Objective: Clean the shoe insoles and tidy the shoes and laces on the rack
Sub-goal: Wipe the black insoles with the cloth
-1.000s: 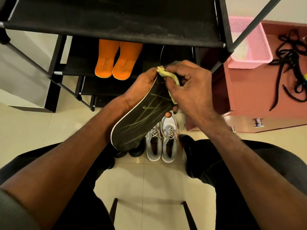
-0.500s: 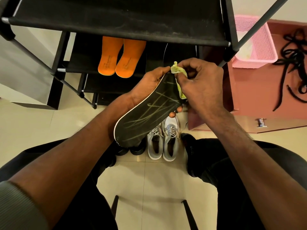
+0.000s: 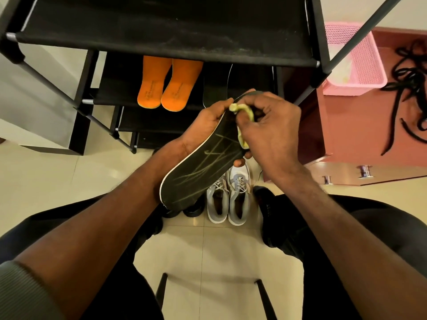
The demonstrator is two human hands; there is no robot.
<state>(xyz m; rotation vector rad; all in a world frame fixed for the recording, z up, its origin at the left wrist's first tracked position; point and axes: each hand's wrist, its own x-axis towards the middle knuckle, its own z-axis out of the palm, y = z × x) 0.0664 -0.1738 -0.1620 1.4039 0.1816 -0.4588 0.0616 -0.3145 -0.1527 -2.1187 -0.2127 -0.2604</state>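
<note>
Left hand cradles the black insole from beneath, fingers curled around its edge, held above the grey shoes on the floor. Right hand pinches a yellow cloth against the insole's toe end. Two orange insoles lie on the rack shelf behind. Black laces sprawl by the pink basket.

The setting was a domestic interior, most likely a home entryway. A black fabric-shelved shoe rack stood on a cream tiled floor. Orange insoles lay on a lower shelf, and grey trainers sat on the floor. Beside the rack, a pink cabinet carried a pink plastic basket and loose black laces.
</note>
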